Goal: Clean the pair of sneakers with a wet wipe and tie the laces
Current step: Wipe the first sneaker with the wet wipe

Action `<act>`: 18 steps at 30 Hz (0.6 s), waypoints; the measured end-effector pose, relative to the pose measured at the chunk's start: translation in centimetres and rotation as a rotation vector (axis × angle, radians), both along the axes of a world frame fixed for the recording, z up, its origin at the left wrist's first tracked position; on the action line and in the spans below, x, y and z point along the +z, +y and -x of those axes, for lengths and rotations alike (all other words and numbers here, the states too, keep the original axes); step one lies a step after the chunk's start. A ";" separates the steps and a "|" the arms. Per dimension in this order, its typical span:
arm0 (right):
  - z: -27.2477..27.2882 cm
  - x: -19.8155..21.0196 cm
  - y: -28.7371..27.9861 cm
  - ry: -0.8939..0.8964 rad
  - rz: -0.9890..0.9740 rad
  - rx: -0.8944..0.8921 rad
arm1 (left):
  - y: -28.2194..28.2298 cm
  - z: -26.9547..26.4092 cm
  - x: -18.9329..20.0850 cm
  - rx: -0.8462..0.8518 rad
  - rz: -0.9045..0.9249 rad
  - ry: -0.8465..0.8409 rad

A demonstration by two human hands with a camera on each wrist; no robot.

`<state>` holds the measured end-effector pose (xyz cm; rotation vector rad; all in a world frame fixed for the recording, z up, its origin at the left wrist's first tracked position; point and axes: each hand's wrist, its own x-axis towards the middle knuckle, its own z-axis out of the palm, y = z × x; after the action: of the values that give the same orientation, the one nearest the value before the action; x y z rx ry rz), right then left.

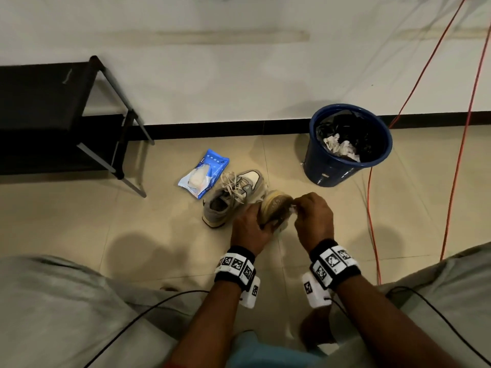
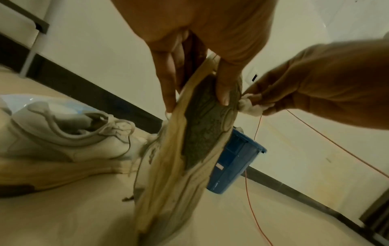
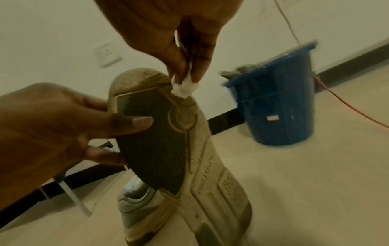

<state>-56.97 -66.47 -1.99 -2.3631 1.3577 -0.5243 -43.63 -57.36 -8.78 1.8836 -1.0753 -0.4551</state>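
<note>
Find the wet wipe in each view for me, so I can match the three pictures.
Head: wet wipe at centre, small, pinched by the right hand against the held sneaker.
Left wrist: right of centre, at the sole's edge.
Right wrist: upper centre, under the fingertips.
Shared landmark: blue bin.

1. Sole of held sneaker (image 3: pixel 168 149): raised lettering moulded along the pale edge strip, running toward 5 o'clock; too blurred to read.
2. Blue bin (image 3: pixel 277 106): small white label with a reddish stripe on the wall, at 3 o'clock from the sole; print illegible.
3. Wet wipe pack (image 1: pixel 204 172): row of white dots and small white print near the top edge, at 10 o'clock from the hands; unreadable.
4. Wrist bands (image 1: pixel 332 264): black-and-white square fiducial markers, tiny print under them illegible.
5. No word or number readable anywhere.
</note>
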 end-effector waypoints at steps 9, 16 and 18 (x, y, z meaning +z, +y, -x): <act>-2.2 0.8 1.2 -0.356 -0.023 0.110 | 0.4 -1.0 1.4 -0.104 -0.157 -0.079; -1.6 -2.0 0.6 -0.262 -0.180 0.001 | 0.9 -1.7 3.0 -0.099 -0.283 -0.221; -2.0 -1.8 1.7 -0.236 -0.157 0.002 | 1.2 -1.6 3.2 -0.090 -0.292 -0.205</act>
<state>-55.00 -64.73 -3.83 -2.1027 1.2413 -0.6480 -42.04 -56.20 -5.58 2.1817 -1.2889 -0.4999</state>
